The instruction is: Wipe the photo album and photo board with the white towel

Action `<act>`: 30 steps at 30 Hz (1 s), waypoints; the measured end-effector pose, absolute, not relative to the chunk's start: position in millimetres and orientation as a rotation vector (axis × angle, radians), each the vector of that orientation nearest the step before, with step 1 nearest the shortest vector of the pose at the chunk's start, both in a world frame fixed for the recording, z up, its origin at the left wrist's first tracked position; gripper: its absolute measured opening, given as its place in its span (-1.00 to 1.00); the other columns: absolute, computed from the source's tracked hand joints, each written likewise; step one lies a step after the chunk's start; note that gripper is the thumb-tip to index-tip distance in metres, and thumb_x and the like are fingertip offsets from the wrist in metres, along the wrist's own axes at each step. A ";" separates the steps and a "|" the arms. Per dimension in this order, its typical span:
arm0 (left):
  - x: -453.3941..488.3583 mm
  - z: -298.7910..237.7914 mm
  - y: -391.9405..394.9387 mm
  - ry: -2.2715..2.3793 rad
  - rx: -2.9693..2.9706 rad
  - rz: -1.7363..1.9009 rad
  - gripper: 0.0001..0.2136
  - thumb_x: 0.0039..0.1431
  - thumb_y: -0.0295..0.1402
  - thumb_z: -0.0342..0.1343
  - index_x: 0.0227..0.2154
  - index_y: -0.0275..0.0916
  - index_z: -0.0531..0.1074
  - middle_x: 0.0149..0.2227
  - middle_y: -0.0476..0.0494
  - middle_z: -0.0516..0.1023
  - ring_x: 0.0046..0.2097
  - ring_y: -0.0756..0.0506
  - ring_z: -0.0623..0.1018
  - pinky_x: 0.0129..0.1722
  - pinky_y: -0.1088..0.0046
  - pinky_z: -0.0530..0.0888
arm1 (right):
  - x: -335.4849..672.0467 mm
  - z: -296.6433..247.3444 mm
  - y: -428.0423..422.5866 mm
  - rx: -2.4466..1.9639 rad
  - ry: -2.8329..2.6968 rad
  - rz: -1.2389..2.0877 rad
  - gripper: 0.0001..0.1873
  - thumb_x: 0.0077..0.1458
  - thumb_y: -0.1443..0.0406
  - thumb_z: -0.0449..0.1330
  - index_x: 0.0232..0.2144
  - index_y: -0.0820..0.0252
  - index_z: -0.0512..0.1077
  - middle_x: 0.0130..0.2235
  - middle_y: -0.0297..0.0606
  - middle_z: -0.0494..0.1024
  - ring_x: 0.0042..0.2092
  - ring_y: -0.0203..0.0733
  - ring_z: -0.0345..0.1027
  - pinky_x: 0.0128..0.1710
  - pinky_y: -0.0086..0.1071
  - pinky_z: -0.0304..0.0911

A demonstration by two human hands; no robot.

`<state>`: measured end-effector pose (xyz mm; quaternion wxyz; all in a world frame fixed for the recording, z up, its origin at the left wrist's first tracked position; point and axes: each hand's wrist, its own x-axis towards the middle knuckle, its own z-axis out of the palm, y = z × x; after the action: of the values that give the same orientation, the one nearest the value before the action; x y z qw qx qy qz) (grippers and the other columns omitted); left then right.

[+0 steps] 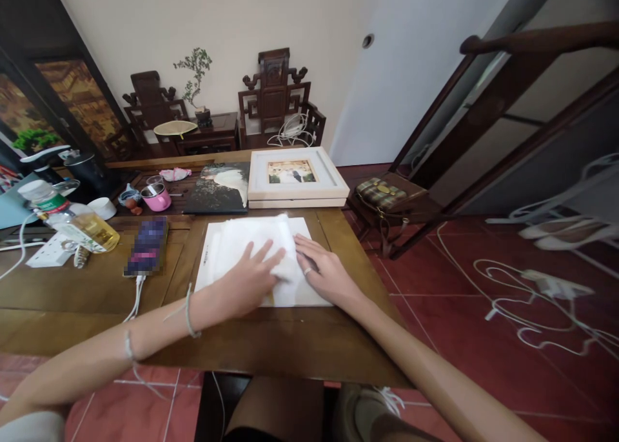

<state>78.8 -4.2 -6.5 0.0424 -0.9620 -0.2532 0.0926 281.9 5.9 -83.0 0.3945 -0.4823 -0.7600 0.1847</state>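
Looking down through the head view, I see the left hand (251,279) resting on a thin white sheet (236,235), its fingers (262,252) spread apart and extended, pressing on the sheet without closing around anything. I have the right hand (333,277) at the sheet's right edge, fingers slightly bent and the thumb set apart below them; a ring (307,271) shows on this hand. I cannot tell whether those right fingers pinch the edge or only touch it. The white sheet lies slightly askew over a flat white panel (207,271) near the front edge of the wooden desk (290,345), between my two forearms.

Just behind the panel I find a pale wooden picture frame (333,184) lying flat with a small photo (290,171) inside, and a dark photo print (217,193) beside it on the left. Farther left are a phone (146,245) with a white cable (137,297) plugged in, a pink mug (157,200) and a tilted bottle (91,228) holding yellow liquid.
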 end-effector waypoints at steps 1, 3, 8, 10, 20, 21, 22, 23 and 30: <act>76.7 -2.9 -14.2 -0.723 -2.971 0.278 -0.67 0.09 -0.53 0.05 -0.06 -0.27 0.47 0.30 -0.29 0.09 0.31 -0.40 0.03 0.21 -0.07 0.09 | 282.0 -82.2 5.7 -1.217 -1.938 0.467 -0.58 0.13 0.37 0.01 -0.01 0.07 0.47 0.10 -0.23 0.47 0.21 -0.03 0.22 0.23 0.01 0.13; 74.6 5.1 -25.1 -0.657 -3.034 0.257 -0.69 0.07 -0.52 0.04 -0.11 -0.28 0.49 0.24 -0.27 0.20 0.29 -0.33 0.13 0.23 0.06 0.12 | 282.1 -81.2 5.5 -1.206 -1.952 0.462 -0.56 0.12 0.39 0.00 0.00 0.09 0.47 0.10 -0.23 0.46 0.22 -0.03 0.21 0.23 0.00 0.13; 79.6 24.8 21.8 -0.843 -3.212 0.176 -0.71 0.02 -0.64 -0.10 -0.29 -0.32 0.47 -0.18 -0.21 0.54 -0.12 -0.12 0.50 -0.09 0.41 0.39 | 281.1 -82.7 5.5 -1.187 -1.926 0.446 -0.58 0.13 0.38 0.00 -0.02 0.05 0.48 0.07 -0.26 0.50 0.21 -0.04 0.23 0.22 -0.02 0.15; 86.0 32.3 53.7 -0.861 -3.302 0.126 -0.73 0.02 -0.63 -0.14 -0.36 -0.33 0.45 -0.33 -0.14 0.53 -0.30 -0.06 0.47 -0.22 0.47 0.38 | 280.9 -85.2 5.9 -1.183 -1.915 0.436 -0.60 0.14 0.36 0.01 -0.02 0.07 0.48 0.06 -0.23 0.50 0.20 -0.04 0.24 0.21 -0.02 0.16; 151.7 40.9 98.4 -0.965 -3.279 0.291 -0.74 0.07 -0.60 -0.13 -0.27 -0.38 0.44 -0.24 -0.21 0.50 -0.29 -0.06 0.42 -0.30 0.50 0.30 | 283.1 -91.6 7.3 -1.248 -1.907 0.412 -0.62 0.16 0.30 0.02 -0.03 0.20 0.48 0.08 -0.06 0.47 0.17 0.02 0.29 0.20 0.05 0.15; 150.1 41.6 98.1 -0.995 -3.247 0.318 -0.75 0.06 -0.60 -0.12 -0.28 -0.38 0.44 -0.26 -0.21 0.51 -0.32 -0.06 0.41 -0.33 0.49 0.29 | 282.9 -91.0 7.3 -1.246 -1.900 0.422 -0.62 0.15 0.30 0.03 -0.03 0.20 0.48 0.08 -0.06 0.47 0.17 0.02 0.28 0.20 0.05 0.15; 145.8 42.5 98.4 -1.032 -3.212 0.346 -0.76 0.06 -0.60 -0.12 -0.30 -0.39 0.43 -0.28 -0.22 0.51 -0.36 -0.05 0.41 -0.36 0.49 0.28 | 282.6 -90.5 7.3 -1.243 -1.892 0.433 -0.62 0.15 0.30 0.03 -0.03 0.18 0.48 0.09 -0.07 0.47 0.17 0.02 0.28 0.20 0.06 0.15; 139.4 43.6 99.3 -1.070 -3.178 0.375 -0.76 0.05 -0.60 -0.12 -0.31 -0.39 0.43 -0.31 -0.23 0.51 -0.39 -0.05 0.40 -0.40 0.48 0.27 | 282.3 -90.2 7.2 -1.240 -1.886 0.442 -0.62 0.15 0.30 0.04 -0.03 0.17 0.48 0.09 -0.08 0.47 0.18 0.02 0.27 0.20 0.06 0.14; 111.6 42.3 98.8 -1.070 -3.128 0.398 -0.77 0.04 -0.63 -0.10 -0.33 -0.37 0.44 -0.31 -0.21 0.52 -0.32 -0.06 0.44 -0.31 0.50 0.32 | 280.6 -89.2 7.3 -1.252 -1.922 0.418 -0.61 0.17 0.30 -0.01 -0.03 0.25 0.48 0.09 -0.04 0.46 0.19 -0.01 0.25 0.21 -0.01 0.16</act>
<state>111.6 98.8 42.3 -0.0941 -0.9352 -0.3199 0.1190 280.6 7.3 -89.2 0.3941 -0.4936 -0.7576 0.1646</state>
